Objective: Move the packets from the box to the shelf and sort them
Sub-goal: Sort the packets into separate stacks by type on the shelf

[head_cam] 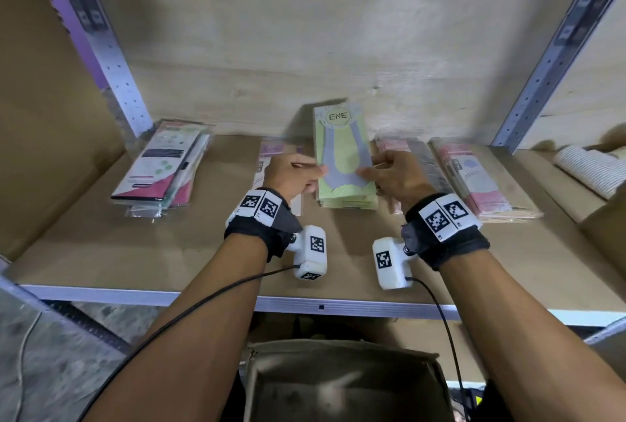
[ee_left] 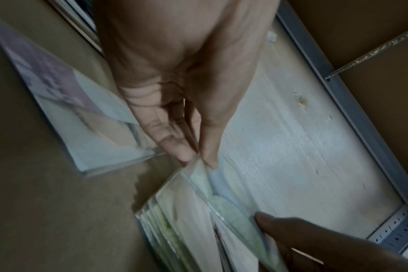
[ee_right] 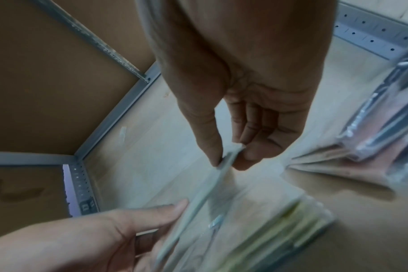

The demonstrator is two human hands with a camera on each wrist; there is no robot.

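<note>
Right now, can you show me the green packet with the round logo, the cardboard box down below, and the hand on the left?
green packet with the round logo point(head_cam: 342, 154), head view, front face.
brown cardboard box point(head_cam: 252, 387), head view, left wall.
left hand point(head_cam: 291, 172), head view, back of hand.

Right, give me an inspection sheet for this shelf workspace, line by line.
Surface: brown shelf board, metal front edge.
Job's things: green packet held tilted over the green stack; pink stacks right; mixed pile left; box below.
Clutter: striped fabric roll far right.
Grippers: left hand and right hand pinch the packet's side edges.
Cables: black wrist-camera leads.
Surroundings: perforated uprights, wooden back panel.
</note>
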